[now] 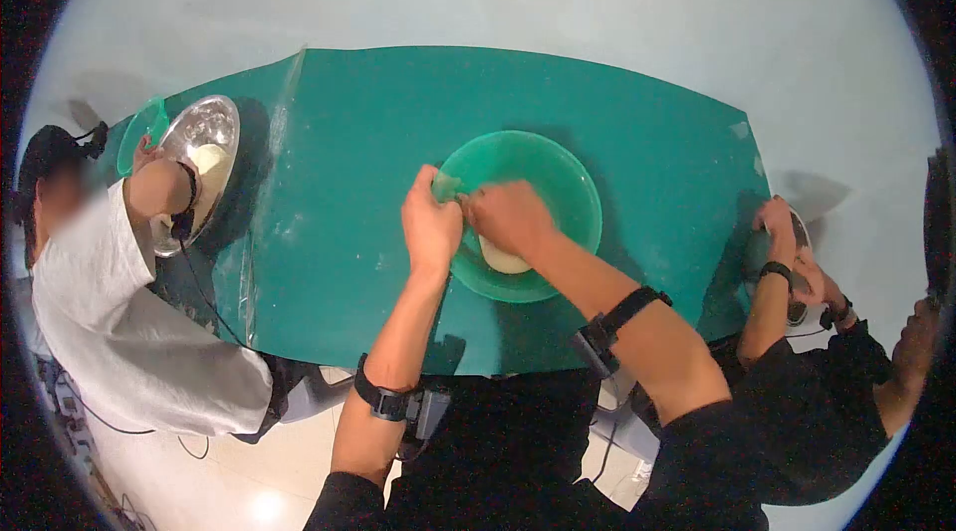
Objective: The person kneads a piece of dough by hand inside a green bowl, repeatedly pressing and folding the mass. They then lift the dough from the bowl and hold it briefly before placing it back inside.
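Observation:
A green bowl (573, 183) stands on the green table in front of me, with a pale lump of dough (503, 257) low inside it, partly hidden under my right forearm. My left hand (434, 222) is closed at the bowl's left rim, with a small greenish translucent piece (446, 188) between its thumb and fingers. Close beside it, over the bowl, my right hand (508, 217) is blurred, its fingers bent inward near the left fingertips. Whatever it holds, if anything, is too blurred to make out.
At the left, a person in a light shirt (129, 342) reaches into a metal bowl (227, 118) of pale dough, beside a green container (144, 133). Another person's hands (782, 222) work over a bowl at the right. Clear plastic film (269, 193) crosses the green table (349, 113).

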Motion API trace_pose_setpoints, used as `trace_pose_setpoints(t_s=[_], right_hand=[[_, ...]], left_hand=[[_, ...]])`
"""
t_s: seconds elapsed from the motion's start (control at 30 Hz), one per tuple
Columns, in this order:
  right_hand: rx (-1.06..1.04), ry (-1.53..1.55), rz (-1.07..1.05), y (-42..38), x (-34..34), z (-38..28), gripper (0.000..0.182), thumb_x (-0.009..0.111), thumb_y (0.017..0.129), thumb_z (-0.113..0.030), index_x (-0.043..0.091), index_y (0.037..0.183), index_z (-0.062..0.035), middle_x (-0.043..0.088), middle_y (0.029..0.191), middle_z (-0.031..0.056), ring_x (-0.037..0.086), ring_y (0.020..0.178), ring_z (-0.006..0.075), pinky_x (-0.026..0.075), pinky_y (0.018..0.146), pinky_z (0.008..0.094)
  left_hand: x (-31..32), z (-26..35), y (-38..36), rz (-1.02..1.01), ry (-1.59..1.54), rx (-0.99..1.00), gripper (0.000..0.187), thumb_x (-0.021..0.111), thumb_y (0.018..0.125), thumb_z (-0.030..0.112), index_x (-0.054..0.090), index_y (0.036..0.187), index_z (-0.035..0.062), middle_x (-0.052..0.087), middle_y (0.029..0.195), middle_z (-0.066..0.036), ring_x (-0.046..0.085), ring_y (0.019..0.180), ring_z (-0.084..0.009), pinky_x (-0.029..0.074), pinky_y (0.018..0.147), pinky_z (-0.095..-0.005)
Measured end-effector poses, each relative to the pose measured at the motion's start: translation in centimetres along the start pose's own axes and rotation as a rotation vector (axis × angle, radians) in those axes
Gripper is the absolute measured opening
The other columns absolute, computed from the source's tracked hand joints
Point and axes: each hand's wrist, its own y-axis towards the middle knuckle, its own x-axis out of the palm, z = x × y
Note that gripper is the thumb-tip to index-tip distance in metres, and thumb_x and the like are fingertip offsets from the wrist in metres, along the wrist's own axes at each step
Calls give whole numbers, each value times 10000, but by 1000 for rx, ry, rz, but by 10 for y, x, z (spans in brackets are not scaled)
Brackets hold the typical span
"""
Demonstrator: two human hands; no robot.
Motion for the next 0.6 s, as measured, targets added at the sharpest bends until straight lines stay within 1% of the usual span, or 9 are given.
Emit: trace_pose_setpoints(t_s=[0.1, 0.2, 0.3, 0.37, 0.43, 0.6], right_hand=[[-133, -140, 89, 16, -3, 7, 281, 580, 1004, -259, 753, 843, -105, 749, 822, 135, 731, 743, 349, 565, 739, 510], [-168, -101, 130, 12, 5, 4, 264, 576, 1012, -267, 751, 939, -82, 745, 836, 173, 729, 778, 346, 557, 832, 506], [-88, 51, 303, -3, 20, 7, 292, 564, 1024, -278, 727, 1007, -36, 739, 915, 224, 720, 839, 369, 533, 916, 500], [76, 608, 140, -6, 28, 13, 336, 602, 1004, -331, 719, 1022, -16, 715, 1011, 203, 673, 937, 371, 503, 953, 487], [128, 774, 62, -15, 34, 21, 361, 612, 998, -354, 712, 1040, -9, 698, 1052, 189, 647, 991, 373, 495, 961, 482], [-40, 234, 96, -32, 16, 48, 345, 567, 1020, -337, 702, 1089, -28, 678, 1016, 175, 633, 1020, 375, 531, 911, 487]], left_hand=[[7, -11, 4, 67, -45, 27, 209, 585, 785, -62, 613, 976, 19, 694, 827, -203, 684, 765, -358, 518, 711, -439], [10, -26, 3, 89, -89, -33, 223, 580, 766, -63, 621, 968, 21, 691, 828, -203, 672, 753, -364, 516, 707, -432], [11, -38, 13, 46, -143, -145, 227, 565, 755, -54, 629, 957, 29, 687, 837, -205, 664, 761, -373, 516, 723, -433], [11, -44, 15, 75, -62, -109, 225, 556, 755, -43, 633, 952, 35, 690, 844, -205, 669, 777, -387, 516, 734, -448], [11, -51, 14, 78, -5, -75, 220, 552, 756, -30, 634, 948, 39, 691, 849, -208, 671, 796, -406, 516, 746, -467], [10, -41, 18, 50, 23, -45, 206, 554, 753, -11, 629, 938, 39, 685, 848, -223, 660, 832, -456, 510, 766, -505]])
